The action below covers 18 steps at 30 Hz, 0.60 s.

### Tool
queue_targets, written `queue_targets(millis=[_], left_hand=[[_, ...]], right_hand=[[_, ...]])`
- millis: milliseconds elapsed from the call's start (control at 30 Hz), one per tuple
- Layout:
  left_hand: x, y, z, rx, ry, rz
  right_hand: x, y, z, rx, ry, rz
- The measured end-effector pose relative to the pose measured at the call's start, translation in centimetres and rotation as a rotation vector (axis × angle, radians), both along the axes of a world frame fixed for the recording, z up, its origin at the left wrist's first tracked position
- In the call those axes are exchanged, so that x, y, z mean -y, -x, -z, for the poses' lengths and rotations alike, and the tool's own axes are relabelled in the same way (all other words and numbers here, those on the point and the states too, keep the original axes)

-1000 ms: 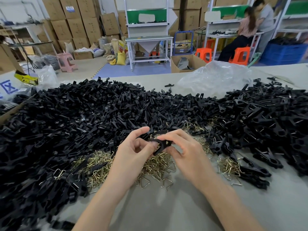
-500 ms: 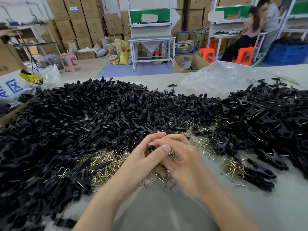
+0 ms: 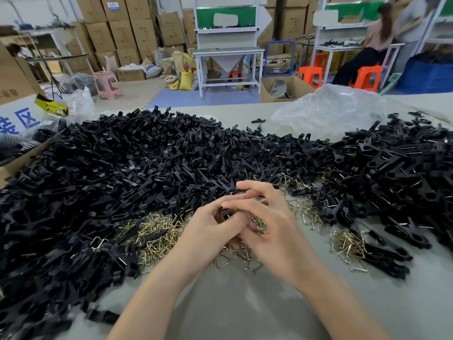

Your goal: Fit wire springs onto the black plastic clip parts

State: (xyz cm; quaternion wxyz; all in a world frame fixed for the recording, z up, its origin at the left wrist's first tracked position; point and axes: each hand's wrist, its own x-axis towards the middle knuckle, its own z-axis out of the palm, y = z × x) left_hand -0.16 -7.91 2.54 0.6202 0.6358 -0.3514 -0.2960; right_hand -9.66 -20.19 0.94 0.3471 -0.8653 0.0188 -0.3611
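— Where do we find the black clip part [image 3: 225, 213]?
— Over the right end of the wire spring heap [image 3: 157, 231]. It is caught between both hands, so only a small dark piece of it shows.
— And how do we read each grip?
— The left grip [image 3: 210, 234] is curled round the part, with its fingers closed on it. The right grip [image 3: 277, 231] bends over the same part from the other side. Its fingers [image 3: 235, 204] lie across the left ones and press on the part, and the forefinger sticks out past the rest. We cannot tell whether a spring sits between the hands.
— What else do we note around the spring heap?
— Behind it and to its left lies the big pile of loose clip parts [image 3: 147, 168]. To its right is a smaller clump of springs [image 3: 348, 244], just beside some assembled clips [image 3: 392, 251]. All of it lies on the grey desk [image 3: 245, 310].
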Motion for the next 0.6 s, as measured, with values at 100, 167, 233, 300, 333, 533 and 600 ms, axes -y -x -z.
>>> queue_targets(millis=[100,167,233,300,333,533,600], left_hand=[[-0.02,-0.15,0.03,0.018,-0.027,-0.006],[-0.09,-0.13,-0.07,0.023,-0.043,0.001],[-0.17,-0.12,-0.12,0.029,-0.063,0.002],[-0.21,-0.13,-0.13,0.042,-0.093,-0.014],[-0.23,-0.13,-0.08,0.044,-0.102,-0.018],[-0.16,-0.08,-0.15,0.028,-0.063,0.006],[-0.01,-0.15,-0.01,-0.017,-0.026,0.046]], right_hand=[[-0.01,0.04,0.02,-0.05,0.001,-0.003],[0.1,0.16,-0.07,-0.063,0.009,-0.004],[0.19,0.23,-0.19,-0.075,0.049,-0.007],[0.13,0.24,-0.25,-0.09,0.103,-0.025],[0.06,0.24,-0.24,-0.094,0.123,-0.036],[-0.16,0.21,-0.15,-0.056,0.119,-0.037],[-0.22,0.2,-0.23,-0.027,0.121,-0.015]])
